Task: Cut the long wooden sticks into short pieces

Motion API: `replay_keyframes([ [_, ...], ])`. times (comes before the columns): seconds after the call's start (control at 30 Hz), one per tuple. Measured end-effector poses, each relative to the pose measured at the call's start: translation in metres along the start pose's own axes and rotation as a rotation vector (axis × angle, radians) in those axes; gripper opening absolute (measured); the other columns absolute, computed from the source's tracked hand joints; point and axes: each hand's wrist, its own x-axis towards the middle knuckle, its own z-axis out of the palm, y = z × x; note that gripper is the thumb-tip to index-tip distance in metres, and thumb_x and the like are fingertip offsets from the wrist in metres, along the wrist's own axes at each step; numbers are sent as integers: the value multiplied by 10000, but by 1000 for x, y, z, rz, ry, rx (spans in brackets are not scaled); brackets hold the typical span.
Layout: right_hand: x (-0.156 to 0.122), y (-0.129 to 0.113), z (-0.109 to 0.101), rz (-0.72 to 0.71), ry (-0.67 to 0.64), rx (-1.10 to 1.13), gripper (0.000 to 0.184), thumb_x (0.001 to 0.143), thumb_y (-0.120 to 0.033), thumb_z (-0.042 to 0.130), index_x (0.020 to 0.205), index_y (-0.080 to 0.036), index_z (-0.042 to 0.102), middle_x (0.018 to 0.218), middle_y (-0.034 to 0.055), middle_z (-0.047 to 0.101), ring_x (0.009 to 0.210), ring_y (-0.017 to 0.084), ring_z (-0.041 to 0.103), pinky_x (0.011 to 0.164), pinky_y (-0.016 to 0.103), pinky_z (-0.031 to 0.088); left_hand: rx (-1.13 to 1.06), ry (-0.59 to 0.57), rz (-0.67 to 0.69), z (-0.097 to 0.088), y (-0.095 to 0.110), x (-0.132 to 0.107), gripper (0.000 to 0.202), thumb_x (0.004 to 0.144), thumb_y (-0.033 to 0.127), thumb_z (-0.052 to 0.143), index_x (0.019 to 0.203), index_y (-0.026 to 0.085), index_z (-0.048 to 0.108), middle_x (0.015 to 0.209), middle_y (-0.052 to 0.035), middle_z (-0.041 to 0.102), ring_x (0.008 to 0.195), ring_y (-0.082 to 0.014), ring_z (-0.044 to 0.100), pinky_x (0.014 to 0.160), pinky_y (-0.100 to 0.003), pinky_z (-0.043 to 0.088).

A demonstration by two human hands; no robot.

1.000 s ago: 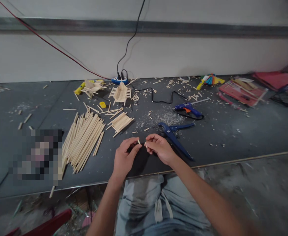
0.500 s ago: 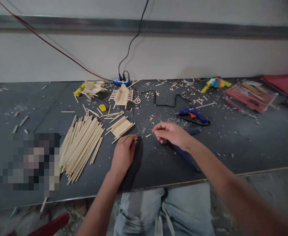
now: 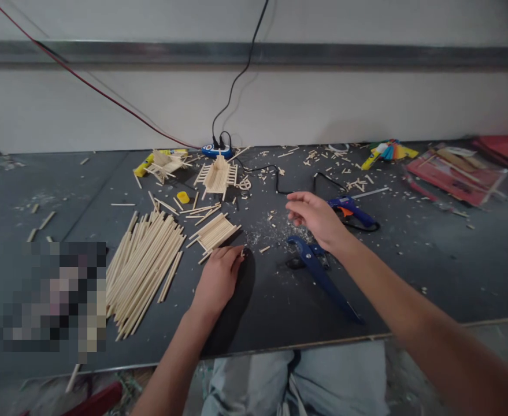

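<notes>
One small stick bit pinched at L hand fingertips; R hand half-curled, can't tell if holding, nr glue gun.

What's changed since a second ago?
Right hand moved forward and rightward, towards the glue gun. Left hand shifted closer to the stick panel, still pinching a small piece; whether the right let go of its piece is unclear. Stick pile and blue cutter unmoved.
</notes>
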Motion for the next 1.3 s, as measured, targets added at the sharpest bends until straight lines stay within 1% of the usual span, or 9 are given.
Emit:
replay_keyframes([
  [0.17, -15, -5, -3, -48, -14, -80, 228, 715, -289, 595, 914, -184, 561, 652, -2, 546, 529, 94, 470, 484, 238, 378, 41, -47, 4, -8, 7, -4, 273, 858, 201, 393, 1044, 170, 591, 971, -87, 648, 891, -215, 577, 810, -351, 457],
  [0.33, -32, -4, -25, -96, 14, -226, 262, 730, -326, 575, 957, -197, 555, 762, 11, 556, 638, 123, 528, 523, 242, 407, 94, -48, -53, -15, 8, -17, 279, 845, 191, 395, 1039, 166, 594, 966, -92, 643, 877, -217, 584, 800, -345, 462],
  [0.47, -46, 9, -50, -149, 22, -455, 293, 737, -384, 559, 967, -202, 567, 866, 42, 591, 791, 178, 566, 693, 317, 448, 134, -38, -61, -22, 4, -29, 280, 835, 182, 404, 1035, 180, 601, 963, -88, 644, 878, -215, 591, 813, -350, 459],
  [0.6, -63, 29, -76, -160, 30, -723, 323, 750, -409, 532, 1014, -222, 548, 1061, 74, 585, 1003, 236, 538, 865, 391, 402, 158, -30, -78, -30, 0, -39, 271, 832, 202, 418, 1021, 174, 610, 949, -93, 644, 872, -223, 595, 795, -354, 467],
  [0.73, -79, 46, -99, -155, 10, -963, 467, 743, -484, 521, 1132, -228, 490, 1267, 96, 469, 1171, 276, 427, 973, 441, 317, 128, -13, -109, -36, -4, -47, 281, 824, 238, 439, 1048, 174, 596, 957, -95, 630, 864, -217, 592, 777, -348, 473],
  [0.87, -89, 59, -111, -164, -112, -1165, 679, 708, -598, 499, 1259, -216, 393, 1383, 120, 334, 1279, 309, 272, 1011, 487, 253, 83, -37, -176, -38, -7, -49, 309, 824, 295, 438, 1073, 177, 579, 1004, -93, 616, 896, -220, 584, 800, -350, 462],
  [1.03, -94, 65, -112, -161, -219, -1334, 853, 657, -687, 471, 1352, -237, 265, 1457, 93, 175, 1330, 321, 91, 1035, 527, 168, 52, -70, -247, -41, -4, -47, 296, 832, 333, 417, 1019, 189, 596, 1013, -68, 620, 919, -205, 577, 816, -309, 445],
  [1.17, -96, 64, -110, -134, -285, -1401, 985, 622, -724, 464, 1401, -230, 118, 1478, 88, 54, 1331, 331, 8, 1044, 535, 114, 74, 18, -332, -47, -9, -45, 308, 832, 375, 415, 985, 184, 603, 966, -63, 643, 843, -189, 595, 753, -272, 452],
  [1.3, -96, 64, -111, -122, -323, -1450, 1054, 600, -751, 449, 1406, -228, 15, 1478, 87, -44, 1325, 336, -48, 1044, 536, 93, 132, 66, -404, -54, -24, -33, 312, 830, 371, 408, 976, 186, 612, 927, -57, 661, 791, -180, 604, 712, -252, 449],
])
